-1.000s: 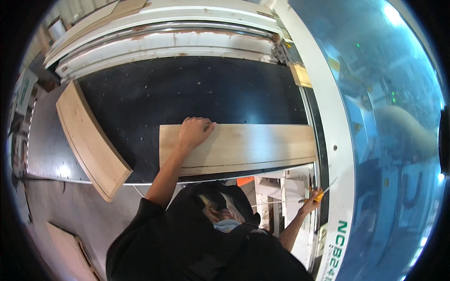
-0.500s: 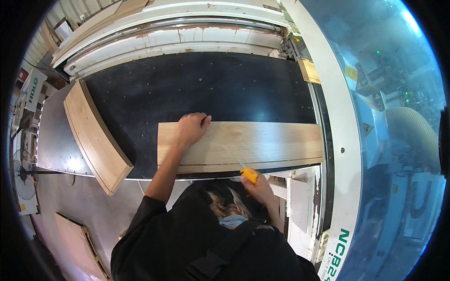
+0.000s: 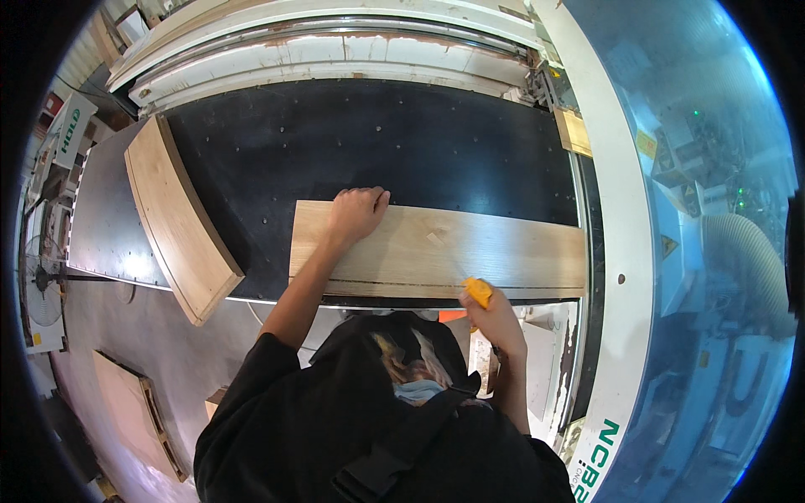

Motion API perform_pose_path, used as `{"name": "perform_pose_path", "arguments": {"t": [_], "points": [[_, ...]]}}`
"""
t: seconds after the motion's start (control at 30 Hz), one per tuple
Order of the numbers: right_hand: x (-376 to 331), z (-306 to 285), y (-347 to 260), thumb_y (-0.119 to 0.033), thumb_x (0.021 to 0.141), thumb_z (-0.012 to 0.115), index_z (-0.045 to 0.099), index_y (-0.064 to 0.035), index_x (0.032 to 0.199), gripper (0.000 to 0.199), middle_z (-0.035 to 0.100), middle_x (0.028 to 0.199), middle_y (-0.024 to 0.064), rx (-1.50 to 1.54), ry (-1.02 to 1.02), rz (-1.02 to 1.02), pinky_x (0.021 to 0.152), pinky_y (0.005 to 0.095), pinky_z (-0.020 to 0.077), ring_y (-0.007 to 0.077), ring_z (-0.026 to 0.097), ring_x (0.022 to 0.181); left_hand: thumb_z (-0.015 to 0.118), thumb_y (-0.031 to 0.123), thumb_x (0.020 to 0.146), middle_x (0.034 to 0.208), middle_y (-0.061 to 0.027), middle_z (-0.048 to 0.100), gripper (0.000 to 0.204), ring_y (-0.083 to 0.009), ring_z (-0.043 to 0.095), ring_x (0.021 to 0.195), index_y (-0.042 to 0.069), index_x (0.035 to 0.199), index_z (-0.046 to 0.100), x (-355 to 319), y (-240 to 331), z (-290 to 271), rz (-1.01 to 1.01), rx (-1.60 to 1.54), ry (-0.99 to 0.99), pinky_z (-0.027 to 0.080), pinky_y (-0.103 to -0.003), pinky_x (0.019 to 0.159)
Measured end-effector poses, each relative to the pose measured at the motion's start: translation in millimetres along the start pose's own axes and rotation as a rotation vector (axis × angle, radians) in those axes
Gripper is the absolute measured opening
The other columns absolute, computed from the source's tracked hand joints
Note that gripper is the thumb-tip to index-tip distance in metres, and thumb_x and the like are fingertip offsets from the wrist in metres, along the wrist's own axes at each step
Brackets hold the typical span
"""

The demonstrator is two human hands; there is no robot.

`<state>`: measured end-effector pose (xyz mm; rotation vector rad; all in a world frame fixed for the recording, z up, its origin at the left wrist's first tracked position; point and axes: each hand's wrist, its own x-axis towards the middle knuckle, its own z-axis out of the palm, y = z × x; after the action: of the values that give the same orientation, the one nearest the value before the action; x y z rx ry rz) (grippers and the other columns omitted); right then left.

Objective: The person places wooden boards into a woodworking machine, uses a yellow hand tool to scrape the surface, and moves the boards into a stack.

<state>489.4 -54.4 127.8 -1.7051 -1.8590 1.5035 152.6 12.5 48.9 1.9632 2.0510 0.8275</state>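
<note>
A long pale wooden board (image 3: 520, 256) lies on the black machine table (image 3: 470, 159), a dark groove running along its near edge. My left hand (image 3: 359, 213) presses on its left part, fingers curled at the far edge. Just over the near edge, right of the board's middle, my right hand (image 3: 496, 318) grips a yellow-bodied hand tool (image 3: 478, 292). A thin pale shaft extends from the tool up and leftward over the board; its exact kind is unclear. To the left, a curved wooden panel (image 3: 180, 222) rests across the table, its near end overhanging the front edge.
A white machine frame (image 3: 625, 335) with a blue translucent cover (image 3: 713, 377) stands at the right. White rails (image 3: 335, 50) span the back. A fan (image 3: 42, 281) stands far left, and a board stack (image 3: 134, 411) lies on the floor.
My right hand has moved right and slightly up with the yellow tool. My left hand keeps its place on the board. The whole view has shifted a little.
</note>
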Motion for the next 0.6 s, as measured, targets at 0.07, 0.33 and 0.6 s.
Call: {"name": "perform_pose_path", "arguments": {"t": [0.07, 0.33, 0.6], "points": [[-4, 10, -7, -0.042, 0.097, 0.069, 0.068, -0.0011, 0.121, 0.047, 0.073, 0.098, 0.0191, -0.096, -0.186, -0.012, 0.083, 0.0406, 0.0545, 0.0335, 0.071, 0.091, 0.058, 0.028, 0.101, 0.081, -0.0172, 0.072, 0.032, -0.0381, 0.07, 0.076, 0.003, 0.085, 0.07, 1, 1, -3, -0.065, -0.074, -0.008, 0.055, -0.05, 0.071], [-9, 49, -47, -0.056, 0.097, 0.061, 0.061, -0.0052, 0.138, 0.065, 0.07, 0.12, 0.025, -0.376, -0.367, -0.004, 0.099, 0.0464, 0.0515, 0.0406, 0.067, 0.114, 0.059, 0.03, 0.101, 0.084, -0.0183, 0.073, 0.031, -0.0391, 0.07, 0.076, 0.005, 0.091, 0.074, 2, -3, 0, 0.008, 0.009, -0.051, 0.056, -0.049, 0.071], [11, 4, 3, -0.042, 0.1, 0.065, 0.067, -0.0017, 0.121, 0.046, 0.073, 0.102, 0.0217, -0.075, 0.067, -0.03, 0.086, 0.0436, 0.054, 0.0405, 0.071, 0.098, 0.057, 0.029, 0.101, 0.079, -0.017, 0.072, 0.032, -0.0376, 0.07, 0.074, 0.004, 0.086, 0.072, 4, 7, -7, -0.04, -0.011, -0.037, 0.056, -0.05, 0.071]]}}
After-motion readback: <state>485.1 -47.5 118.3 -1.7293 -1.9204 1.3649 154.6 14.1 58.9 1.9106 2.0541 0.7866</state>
